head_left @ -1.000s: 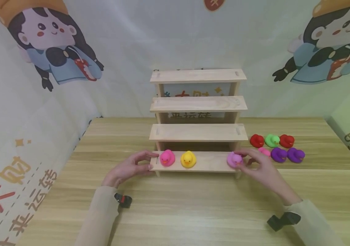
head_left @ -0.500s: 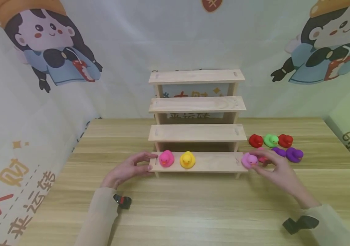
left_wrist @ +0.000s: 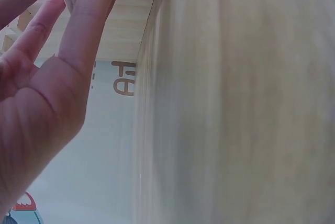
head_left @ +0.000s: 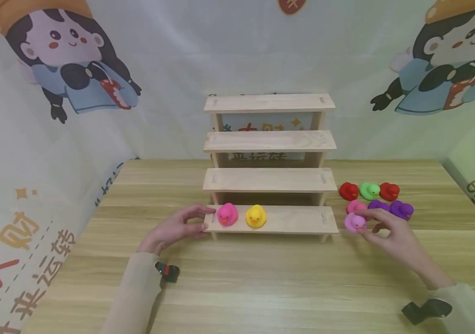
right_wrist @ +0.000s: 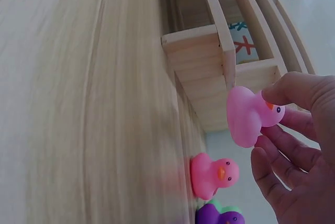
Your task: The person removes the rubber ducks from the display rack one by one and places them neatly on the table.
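Observation:
My right hand [head_left: 400, 239] pinches a light purple rubber duck [head_left: 355, 223] between thumb and fingers, right of the wooden step shelf [head_left: 269, 179]. The right wrist view shows this duck [right_wrist: 247, 116] held up off the table, near the shelf's end. With thumb and fingers, my left hand [head_left: 174, 228] grips the left end of the shelf's lowest step; in the left wrist view its fingers [left_wrist: 86, 30] reach around the board's end. On that step sit a hot pink duck [head_left: 227, 214] at the left and a yellow duck [head_left: 256, 216] beside it.
Right of the shelf, several ducks stand in two rows: red [head_left: 348, 191], green [head_left: 369, 190] and red [head_left: 389, 191] behind, pink [head_left: 356, 207] and two purple [head_left: 402, 210] in front. A printed cloth [head_left: 237, 51] hangs behind the wood-grain table [head_left: 262, 283].
My right hand has lifted the light purple duck from the right end of the lowest step and carried it right, past the shelf's edge. The left hand stays at the shelf.

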The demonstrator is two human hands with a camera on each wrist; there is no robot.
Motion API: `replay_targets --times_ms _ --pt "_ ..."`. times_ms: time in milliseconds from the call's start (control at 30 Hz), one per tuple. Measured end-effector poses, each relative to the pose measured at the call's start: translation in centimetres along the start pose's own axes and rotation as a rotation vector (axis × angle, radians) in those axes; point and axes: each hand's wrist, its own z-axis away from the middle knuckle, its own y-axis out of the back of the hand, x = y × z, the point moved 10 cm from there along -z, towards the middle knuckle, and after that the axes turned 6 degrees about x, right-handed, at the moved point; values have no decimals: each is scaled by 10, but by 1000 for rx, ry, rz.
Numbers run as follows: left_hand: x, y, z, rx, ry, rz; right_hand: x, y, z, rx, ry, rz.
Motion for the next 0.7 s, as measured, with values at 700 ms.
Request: replay_targets --times_ms 700 --pt "0 -2 1 -17 15 48 30 0 15 -115 -113 73"
